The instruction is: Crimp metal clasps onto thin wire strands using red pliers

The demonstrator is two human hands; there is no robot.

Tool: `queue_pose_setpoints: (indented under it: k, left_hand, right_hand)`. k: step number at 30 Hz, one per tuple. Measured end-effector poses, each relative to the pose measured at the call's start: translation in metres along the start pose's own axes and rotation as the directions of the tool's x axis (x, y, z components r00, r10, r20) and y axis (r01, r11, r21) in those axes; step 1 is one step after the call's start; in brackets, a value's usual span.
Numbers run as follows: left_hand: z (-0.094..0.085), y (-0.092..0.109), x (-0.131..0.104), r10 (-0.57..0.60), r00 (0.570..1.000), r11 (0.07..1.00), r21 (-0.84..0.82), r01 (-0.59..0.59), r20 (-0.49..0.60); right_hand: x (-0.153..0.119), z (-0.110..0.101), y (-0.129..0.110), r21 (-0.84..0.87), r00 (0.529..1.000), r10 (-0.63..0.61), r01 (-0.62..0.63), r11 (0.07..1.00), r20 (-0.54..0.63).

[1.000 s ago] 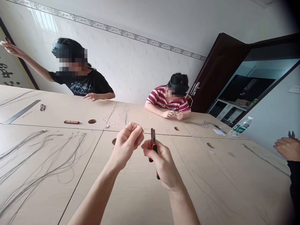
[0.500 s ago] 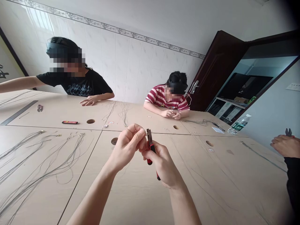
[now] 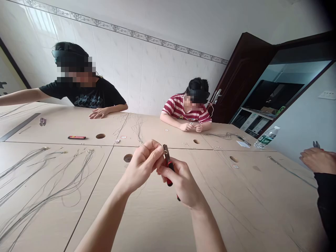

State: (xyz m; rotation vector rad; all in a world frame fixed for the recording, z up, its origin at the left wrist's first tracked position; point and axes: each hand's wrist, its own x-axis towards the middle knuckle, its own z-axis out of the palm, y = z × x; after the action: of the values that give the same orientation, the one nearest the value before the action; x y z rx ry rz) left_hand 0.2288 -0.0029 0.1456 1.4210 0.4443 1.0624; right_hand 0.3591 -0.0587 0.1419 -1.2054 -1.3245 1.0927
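Note:
Red-and-black pliers (image 3: 170,167) are gripped in my right hand (image 3: 185,180), their dark jaws pointing up and away from me. My left hand (image 3: 144,163) is closed in a pinch, thumb against fingers, right beside the jaws. A tiny metal piece shows at the jaws, next to my left fingertips; the rest of what the left fingers hold is hidden. Both hands are nearly touching, above the middle of the wooden table (image 3: 147,217).
Bundles of thin wires (image 3: 65,185) lie at left, with a red-and-black box cutter (image 3: 77,137) and a metal ruler (image 3: 21,126) beyond. Two people sit opposite. A bottle (image 3: 267,137) stands at right, near another person's hand (image 3: 319,160) holding pliers.
The pliers have tilted slightly, and the metal piece at their jaws shows a little differently. My hands stay nearly in place. The hand at the far right has moved slightly left and up.

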Motion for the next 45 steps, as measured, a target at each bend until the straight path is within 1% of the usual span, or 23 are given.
queue_pose_setpoints:
  k: [9, 16, 25, 30, 33, 36, 39, 42, 45]
  left_hand:
    - [0.0, 0.0, 0.001, 0.0, 0.999, 0.998, 0.063, 0.002, -0.033]
    - [0.0, 0.002, 0.001, 0.005, 0.998, 0.994, 0.111, 0.002, -0.061]
    - [-0.002, 0.001, 0.002, -0.031, 0.998, 0.991, 0.132, 0.036, -0.046]
    - [-0.008, 0.004, 0.003, -0.088, 0.993, 0.967, 0.234, 0.102, -0.073]
    - [-0.009, 0.006, 0.002, -0.125, 0.991, 0.942, 0.307, 0.136, -0.057]
    - [-0.009, 0.006, 0.002, -0.151, 0.986, 0.924, 0.344, 0.165, -0.066]
    - [-0.006, 0.004, 0.002, -0.149, 0.985, 0.944, 0.284, 0.169, -0.09]
    - [-0.001, 0.0, 0.003, -0.121, 0.985, 0.978, 0.157, 0.14, -0.126]
    - [0.006, -0.004, 0.004, -0.114, 0.977, 0.993, 0.013, 0.118, -0.182]
  right_hand:
    - [0.002, 0.001, 0.005, 0.022, 1.0, 0.01, -0.01, 1.0, -0.021]
    - [0.002, 0.0, 0.005, -0.006, 0.999, 0.016, -0.016, 1.0, -0.047]
    - [0.004, -0.003, 0.008, 0.008, 0.998, 0.038, -0.037, 0.999, -0.045]
    - [0.006, -0.002, 0.011, 0.004, 0.997, 0.047, -0.047, 0.999, -0.055]
    - [0.008, -0.001, 0.013, 0.022, 0.997, 0.053, -0.052, 0.998, -0.057]
    - [0.009, 0.0, 0.014, 0.038, 0.998, 0.043, -0.041, 0.998, -0.048]
    - [0.009, 0.001, 0.013, 0.04, 0.998, 0.032, -0.03, 0.999, -0.056]
    - [0.008, 0.001, 0.013, 0.069, 0.998, 0.021, -0.017, 0.997, -0.06]
    - [0.007, 0.003, 0.014, 0.15, 0.999, 0.015, -0.008, 0.989, -0.046]
